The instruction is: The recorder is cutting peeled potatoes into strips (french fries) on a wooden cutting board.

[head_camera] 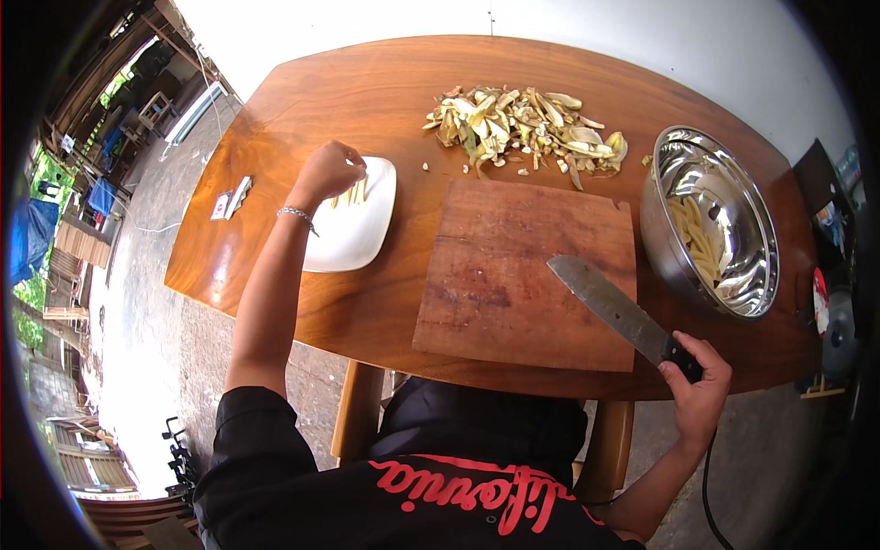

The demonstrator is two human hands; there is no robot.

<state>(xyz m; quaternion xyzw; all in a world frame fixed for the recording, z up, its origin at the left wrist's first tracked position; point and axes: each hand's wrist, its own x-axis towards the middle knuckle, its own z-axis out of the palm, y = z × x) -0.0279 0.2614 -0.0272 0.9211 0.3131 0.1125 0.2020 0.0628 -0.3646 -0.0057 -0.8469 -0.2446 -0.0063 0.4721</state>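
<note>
My left hand [331, 172] is over the far part of a white plate [350, 244], fingers curled down at a few pale yellow cut strips [356, 194]. Its fingertips are partly hidden, so whether they grip a strip is unclear. My right hand [701, 392] grips the black handle of a broad-bladed kitchen knife [608, 302]. The blade points away and to the left, above the right part of a worn wooden cutting board [509, 275]. No food pieces lie on the board. To its right, a shiny metal bowl [746, 227] holds several pale yellow peeled pieces [694, 240].
A heap of peels and scraps [515, 127] lies beyond the board, with small bits scattered nearby. A small packet [221, 205] and a folded piece beside it [239, 194] rest left of the plate. The wooden table [357, 75] meets a white wall [412, 20] at the back.
</note>
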